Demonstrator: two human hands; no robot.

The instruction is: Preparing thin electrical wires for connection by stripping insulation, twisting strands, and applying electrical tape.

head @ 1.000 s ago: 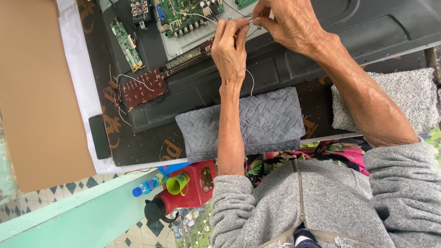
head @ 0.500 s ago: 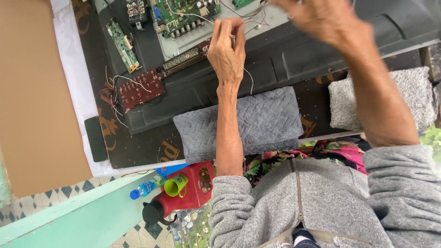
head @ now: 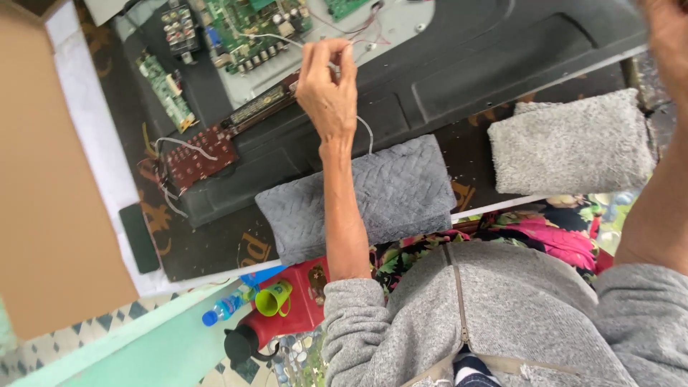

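Observation:
My left hand (head: 326,89) reaches out over a large black appliance back panel (head: 466,64), thumb and fingers pinched on a thin white wire (head: 365,132) that loops down past my wrist. Just beyond the fingertips lies a green circuit board (head: 251,29) on a pale metal plate. My forearm crosses a grey quilted cushion (head: 401,193). My right hand (head: 666,36) is raised at the top right edge, blurred and mostly cut off; whether it holds anything is not visible.
A red-brown circuit board (head: 193,158) and a narrow green board (head: 165,89) lie left of the panel. A second grey cushion (head: 573,147) sits to the right. Brown cardboard (head: 50,193) covers the left. A green cup (head: 274,297), a bottle (head: 226,308) and a black jug (head: 240,344) stand below.
My right hand has left the wire near my left hand and swung up to the far right. My left hand keeps its pinch on the wire.

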